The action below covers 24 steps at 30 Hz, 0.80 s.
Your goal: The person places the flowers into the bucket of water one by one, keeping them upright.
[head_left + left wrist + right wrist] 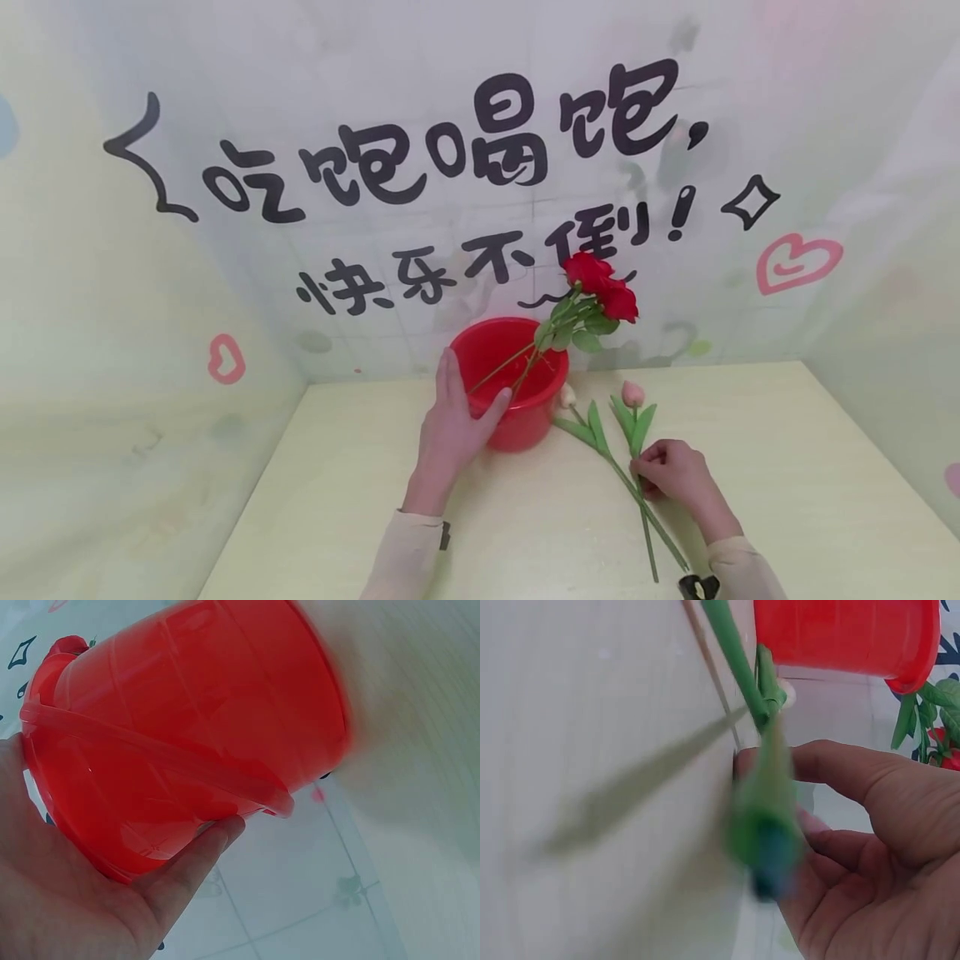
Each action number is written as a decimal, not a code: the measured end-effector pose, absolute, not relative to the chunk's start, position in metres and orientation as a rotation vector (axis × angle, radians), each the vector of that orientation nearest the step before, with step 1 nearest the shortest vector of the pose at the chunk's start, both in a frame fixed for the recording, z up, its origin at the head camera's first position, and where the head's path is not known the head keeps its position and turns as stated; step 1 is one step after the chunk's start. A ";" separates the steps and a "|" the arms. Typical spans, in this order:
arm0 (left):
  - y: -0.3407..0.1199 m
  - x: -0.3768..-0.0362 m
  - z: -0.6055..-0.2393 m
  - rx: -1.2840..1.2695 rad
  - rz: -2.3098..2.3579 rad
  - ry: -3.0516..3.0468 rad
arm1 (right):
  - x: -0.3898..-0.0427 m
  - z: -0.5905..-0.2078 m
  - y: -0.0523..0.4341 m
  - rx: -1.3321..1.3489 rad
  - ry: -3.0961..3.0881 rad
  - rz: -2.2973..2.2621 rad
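Note:
A red plastic bucket point(525, 432) stands at the back of the table, tipped slightly in the head view. My left hand point(453, 425) grips its left side, thumb at the near rim. The bucket's handle point(161, 754) hangs along its side in the left wrist view. Two red artificial roses point(600, 287) lean out over the right rim, stems inside. To the right, my right hand point(681, 475) pinches the green stem of a pink tulip point(633, 393). A white tulip point(567, 395) lies beside the bucket, its stem crossing the pink one's. In the right wrist view, a blurred stem end point(769, 840) points at the camera.
The pale wooden table point(337, 483) meets a printed backdrop point(375, 67) with black lettering and hearts behind and at both sides. A dark wristband piece point(699, 586) shows at the right sleeve, near the white tulip's stem end.

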State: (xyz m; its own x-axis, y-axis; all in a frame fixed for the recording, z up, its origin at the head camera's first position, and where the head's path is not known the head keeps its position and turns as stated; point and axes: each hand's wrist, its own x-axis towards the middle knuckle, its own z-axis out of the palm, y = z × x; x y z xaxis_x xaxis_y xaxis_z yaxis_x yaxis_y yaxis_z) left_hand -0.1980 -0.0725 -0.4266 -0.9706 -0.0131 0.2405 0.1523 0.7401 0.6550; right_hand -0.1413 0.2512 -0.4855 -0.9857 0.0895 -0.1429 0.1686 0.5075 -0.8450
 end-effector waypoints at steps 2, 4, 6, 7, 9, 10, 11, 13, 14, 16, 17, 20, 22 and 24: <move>-0.072 -0.198 -0.426 -0.107 -1.051 -2.708 | -0.143 -0.485 0.254 0.230 2.639 -1.532; -0.072 -0.197 -0.426 -0.101 -1.052 -2.708 | -0.144 -0.485 0.257 0.234 2.584 -1.584; -0.072 -0.197 -0.426 -0.098 -1.049 -2.709 | -0.144 -0.485 0.260 0.235 2.503 -1.656; -0.072 -0.197 -0.426 -0.097 -1.047 -2.710 | -0.145 -0.485 0.262 0.232 2.458 -1.698; -0.072 -0.197 -0.427 -0.103 -1.050 -2.704 | -0.145 -0.485 0.268 0.211 2.380 -1.776; -0.072 -0.197 -0.427 -0.109 -1.052 -2.699 | -0.145 -0.485 0.270 0.202 2.345 -1.816; -0.072 -0.198 -0.427 -0.116 -1.053 -2.695 | -0.145 -0.484 0.273 0.192 2.320 -1.850; -0.072 -0.198 -0.427 -0.130 -1.057 -2.687 | -0.144 -0.482 0.278 0.180 2.272 -1.921; -0.073 -0.198 -0.428 -0.133 -1.056 -2.686 | -0.144 -0.481 0.280 0.175 2.261 -1.946; -0.074 -0.197 -0.428 -0.128 -1.060 -2.686 | -0.144 -0.479 0.283 0.169 2.238 -1.993; -0.074 -0.197 -0.429 -0.123 -1.058 -2.689 | -0.144 -0.477 0.285 0.161 2.227 -2.016; -0.075 -0.195 -0.430 -0.107 -1.064 -2.690 | -0.144 -0.472 0.288 0.156 2.212 -2.078; -0.074 -0.195 -0.430 -0.106 -1.072 -2.686 | -0.144 -0.467 0.290 0.152 2.206 -2.128; -0.074 -0.196 -0.430 -0.121 -1.075 -2.677 | -0.145 -0.461 0.292 0.153 2.207 -2.181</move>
State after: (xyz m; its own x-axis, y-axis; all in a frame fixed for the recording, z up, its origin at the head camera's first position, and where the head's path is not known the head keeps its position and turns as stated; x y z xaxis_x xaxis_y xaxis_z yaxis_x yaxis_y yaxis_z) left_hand -0.1961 -0.0736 -0.4300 -0.9643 -0.0175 0.2644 0.1702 0.7239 0.6686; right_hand -0.1452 0.2924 -0.4615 -0.9946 0.0452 -0.0939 0.0944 0.0093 -0.9955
